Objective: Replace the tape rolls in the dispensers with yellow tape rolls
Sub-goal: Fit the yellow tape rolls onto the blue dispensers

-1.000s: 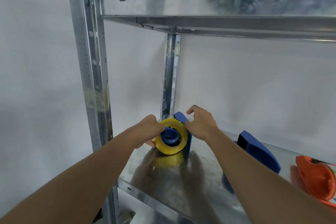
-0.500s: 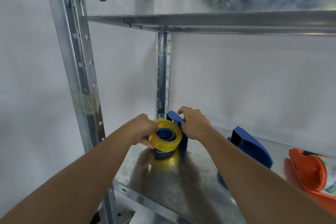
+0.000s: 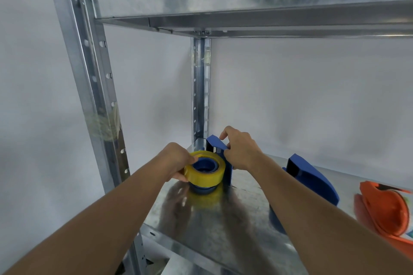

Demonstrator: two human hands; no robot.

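Note:
A yellow tape roll (image 3: 209, 177) lies flat around the blue hub of a blue tape dispenser (image 3: 220, 152) in the shelf's back left corner. My left hand (image 3: 178, 161) grips the roll's left rim. My right hand (image 3: 240, 150) pinches the dispenser's upright blue frame from the right. The hub's lower part pokes out under the roll. A second blue dispenser (image 3: 312, 178) lies to the right on the shelf, partly behind my right forearm. An orange dispenser (image 3: 386, 212) sits at the far right edge, cut off by the frame.
Everything rests on a galvanised metal shelf (image 3: 212, 225) with a front lip. Another metal shelf (image 3: 245, 6) hangs close above. Upright posts stand at the front left (image 3: 89, 96) and back corner (image 3: 201, 87). A white wall closes the back and left.
The roll has tipped from facing me to lying flat on the hub, sitting lower. My right hand shifted up onto the dispenser's frame. The view has swung slightly.

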